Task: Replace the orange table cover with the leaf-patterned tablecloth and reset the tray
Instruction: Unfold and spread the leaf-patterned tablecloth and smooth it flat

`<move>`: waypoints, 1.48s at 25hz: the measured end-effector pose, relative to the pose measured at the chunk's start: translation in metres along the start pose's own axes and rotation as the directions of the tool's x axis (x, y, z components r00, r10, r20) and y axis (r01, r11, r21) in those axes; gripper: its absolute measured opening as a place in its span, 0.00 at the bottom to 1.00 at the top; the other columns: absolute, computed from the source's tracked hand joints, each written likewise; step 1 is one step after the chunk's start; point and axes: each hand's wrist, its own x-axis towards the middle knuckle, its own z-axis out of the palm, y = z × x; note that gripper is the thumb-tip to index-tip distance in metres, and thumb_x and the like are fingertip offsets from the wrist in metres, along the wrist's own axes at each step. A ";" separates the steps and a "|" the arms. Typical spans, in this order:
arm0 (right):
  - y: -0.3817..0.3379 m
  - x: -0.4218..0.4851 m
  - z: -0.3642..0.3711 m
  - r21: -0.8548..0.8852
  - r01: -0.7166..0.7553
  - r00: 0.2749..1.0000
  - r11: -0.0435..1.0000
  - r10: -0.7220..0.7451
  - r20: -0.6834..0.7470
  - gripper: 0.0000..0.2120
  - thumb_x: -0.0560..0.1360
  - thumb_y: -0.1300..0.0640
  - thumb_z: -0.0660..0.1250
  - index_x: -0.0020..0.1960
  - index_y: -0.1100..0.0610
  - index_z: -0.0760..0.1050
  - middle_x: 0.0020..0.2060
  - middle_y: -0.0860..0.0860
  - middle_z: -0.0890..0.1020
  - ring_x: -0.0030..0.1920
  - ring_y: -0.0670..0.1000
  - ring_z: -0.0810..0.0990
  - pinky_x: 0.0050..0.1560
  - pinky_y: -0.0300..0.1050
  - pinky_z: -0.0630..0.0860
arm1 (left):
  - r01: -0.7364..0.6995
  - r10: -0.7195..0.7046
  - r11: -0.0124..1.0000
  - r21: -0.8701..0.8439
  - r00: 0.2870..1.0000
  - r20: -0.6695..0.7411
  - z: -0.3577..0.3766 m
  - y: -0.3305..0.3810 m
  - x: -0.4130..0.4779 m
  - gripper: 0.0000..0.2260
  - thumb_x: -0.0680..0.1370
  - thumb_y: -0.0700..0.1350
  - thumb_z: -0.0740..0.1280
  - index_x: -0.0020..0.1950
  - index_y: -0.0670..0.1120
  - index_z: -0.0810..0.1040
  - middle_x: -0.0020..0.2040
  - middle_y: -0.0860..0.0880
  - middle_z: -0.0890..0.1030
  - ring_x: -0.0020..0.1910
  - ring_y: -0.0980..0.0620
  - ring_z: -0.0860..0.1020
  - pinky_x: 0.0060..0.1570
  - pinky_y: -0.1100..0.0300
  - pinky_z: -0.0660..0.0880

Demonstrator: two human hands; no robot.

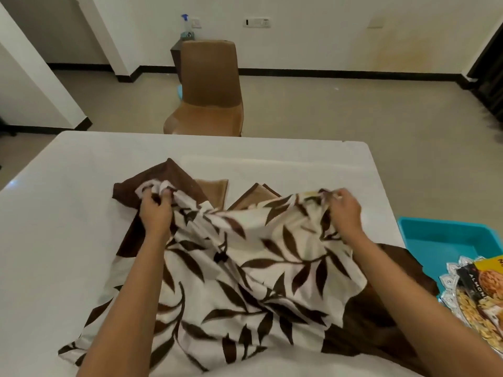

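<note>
- The leaf-patterned tablecloth lies bunched and half unfolded in the lower middle of the frame, on the white worktop. It is cream with dark brown leaves and has a plain brown border.
- The left hand, left of centre, has its fingers curled tight around a gathered bit of the cloth near a brown corner.
- The right hand, right of centre, pinches the cloth's upper edge between its fingertips and lifts it a little off the worktop.
- The two hands are well apart, and the cloth is stretched in a loose fold between them.
- Both bare forearms reach in from the bottom edge, over the cloth.
- A turquoise tray sits at the right edge of the frame, just beside the cloth's brown border.
- A silver patterned plate at the lower right overlaps the tray's near side and carries snack packets; one black packet reads "ALMOND".
- A brown chair stands on the floor beyond the worktop's far edge, upper middle of the frame.
- A spray bottle stands behind the chair against the wall, with a switch plate on the wall to its right.
</note>
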 end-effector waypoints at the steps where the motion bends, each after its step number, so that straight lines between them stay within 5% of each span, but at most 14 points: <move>1: -0.008 0.030 -0.021 0.217 -0.095 0.982 0.972 0.127 -0.138 0.04 0.74 0.56 0.65 0.43 0.57 0.73 0.38 0.53 0.76 0.39 0.52 0.75 0.40 0.44 0.67 | -0.059 0.075 0.993 -0.099 0.982 0.175 0.010 0.022 0.007 0.20 0.81 0.48 0.63 0.72 0.47 0.67 0.67 0.48 0.73 0.67 0.49 0.71 0.62 0.60 0.68; 3: -0.017 0.072 -0.072 0.563 -0.101 0.888 0.821 0.329 -0.320 0.07 0.75 0.59 0.64 0.39 0.53 0.67 0.34 0.51 0.73 0.30 0.46 0.74 0.32 0.44 0.71 | -0.118 0.168 0.982 -0.147 0.906 0.389 0.026 0.050 0.013 0.27 0.80 0.51 0.63 0.77 0.53 0.58 0.73 0.52 0.65 0.72 0.55 0.64 0.67 0.60 0.64; 5: -0.007 0.085 -0.117 0.561 -0.067 0.774 0.825 0.398 -0.493 0.06 0.78 0.61 0.60 0.44 0.52 0.66 0.40 0.50 0.74 0.33 0.43 0.75 0.34 0.39 0.73 | -0.226 0.186 0.973 0.055 0.898 0.398 0.033 0.049 0.007 0.28 0.79 0.56 0.62 0.77 0.54 0.58 0.75 0.50 0.64 0.72 0.53 0.63 0.68 0.56 0.63; 7: 0.021 0.079 -0.140 0.368 -0.186 0.724 0.911 0.380 -0.576 0.06 0.78 0.57 0.61 0.53 0.54 0.64 0.53 0.56 0.76 0.48 0.51 0.77 0.46 0.41 0.72 | -0.274 0.200 0.934 0.227 0.933 0.300 0.031 0.021 -0.009 0.25 0.80 0.54 0.62 0.75 0.47 0.63 0.72 0.46 0.69 0.70 0.48 0.68 0.65 0.56 0.64; 9: 0.064 0.049 -0.134 -0.006 -0.232 0.866 0.973 0.204 -0.456 0.15 0.78 0.55 0.63 0.61 0.60 0.65 0.62 0.63 0.72 0.62 0.61 0.73 0.60 0.49 0.69 | -0.206 0.150 0.929 0.307 0.969 0.197 0.018 -0.024 -0.025 0.23 0.80 0.50 0.63 0.72 0.42 0.67 0.69 0.42 0.72 0.67 0.43 0.71 0.64 0.52 0.66; 11: 0.101 0.003 -0.109 -0.328 -0.099 0.988 0.939 0.052 -0.147 0.27 0.78 0.52 0.65 0.72 0.61 0.61 0.73 0.62 0.62 0.73 0.63 0.60 0.71 0.54 0.59 | -0.100 0.044 0.894 0.437 0.990 0.137 -0.006 -0.084 -0.028 0.22 0.79 0.50 0.63 0.71 0.40 0.68 0.68 0.38 0.73 0.66 0.39 0.71 0.64 0.44 0.69; 15: 0.149 -0.092 -0.056 -0.646 0.190 0.938 0.739 0.059 0.343 0.40 0.73 0.29 0.53 0.77 0.43 0.41 0.76 0.50 0.36 0.76 0.54 0.36 0.72 0.54 0.37 | -0.095 -0.212 0.607 0.789 0.938 0.276 -0.058 -0.180 -0.026 0.36 0.75 0.67 0.58 0.78 0.51 0.56 0.77 0.43 0.59 0.75 0.38 0.58 0.68 0.33 0.58; 18: 0.168 -0.129 -0.032 -0.749 0.225 0.944 0.623 0.051 0.326 0.43 0.70 0.24 0.37 0.78 0.46 0.39 0.77 0.54 0.38 0.76 0.55 0.35 0.74 0.57 0.34 | -0.131 -0.302 0.495 0.859 0.901 0.311 -0.076 -0.205 -0.014 0.46 0.67 0.78 0.51 0.79 0.56 0.47 0.79 0.48 0.49 0.77 0.41 0.47 0.71 0.35 0.48; 22: 0.148 -0.147 -0.009 -0.752 0.191 0.950 0.631 0.076 0.304 0.43 0.72 0.25 0.40 0.79 0.48 0.44 0.78 0.56 0.45 0.77 0.58 0.41 0.74 0.60 0.40 | 0.040 -0.399 0.489 0.871 0.899 0.182 -0.100 -0.205 0.011 0.45 0.69 0.75 0.55 0.79 0.53 0.47 0.79 0.46 0.47 0.77 0.41 0.46 0.73 0.38 0.43; 25: 0.122 -0.175 0.019 -0.732 0.212 0.919 0.648 0.124 0.375 0.43 0.74 0.27 0.44 0.79 0.54 0.50 0.77 0.61 0.50 0.77 0.62 0.46 0.73 0.61 0.42 | 0.299 -0.474 0.394 0.869 0.876 -0.086 -0.082 -0.151 0.004 0.36 0.77 0.63 0.58 0.79 0.49 0.51 0.79 0.41 0.49 0.76 0.34 0.48 0.72 0.35 0.43; 28: 0.105 -0.214 0.049 -0.679 0.125 0.897 0.724 0.210 0.389 0.42 0.75 0.29 0.44 0.77 0.59 0.56 0.75 0.65 0.56 0.75 0.67 0.52 0.72 0.63 0.44 | 0.010 -0.034 0.536 0.844 0.999 0.010 -0.016 -0.089 -0.035 0.26 0.78 0.46 0.64 0.73 0.38 0.64 0.74 0.33 0.59 0.72 0.30 0.57 0.70 0.34 0.52; 30: 0.102 -0.240 0.067 -0.646 0.096 0.876 0.757 0.244 0.417 0.41 0.75 0.31 0.46 0.76 0.60 0.56 0.75 0.65 0.56 0.75 0.67 0.50 0.71 0.63 0.45 | -0.307 0.161 0.615 0.727 0.951 0.265 0.036 -0.071 -0.075 0.25 0.79 0.52 0.63 0.73 0.42 0.66 0.75 0.36 0.60 0.74 0.35 0.57 0.72 0.36 0.51; 33: 0.079 -0.248 0.064 -0.606 0.143 0.902 0.782 0.149 0.406 0.39 0.73 0.33 0.51 0.78 0.53 0.51 0.76 0.62 0.48 0.77 0.60 0.42 0.72 0.57 0.45 | -0.468 0.068 0.651 0.598 0.820 0.568 0.104 -0.064 -0.134 0.33 0.76 0.69 0.51 0.78 0.55 0.53 0.79 0.44 0.47 0.77 0.41 0.43 0.70 0.45 0.36; 37: 0.086 -0.159 0.005 -0.662 0.231 0.969 0.713 -0.105 0.226 0.30 0.78 0.39 0.46 0.78 0.48 0.54 0.78 0.56 0.49 0.77 0.58 0.46 0.75 0.55 0.49 | -0.485 -0.080 0.549 0.681 0.780 0.620 0.139 -0.078 -0.148 0.45 0.65 0.75 0.37 0.79 0.55 0.44 0.79 0.44 0.40 0.76 0.40 0.37 0.70 0.40 0.32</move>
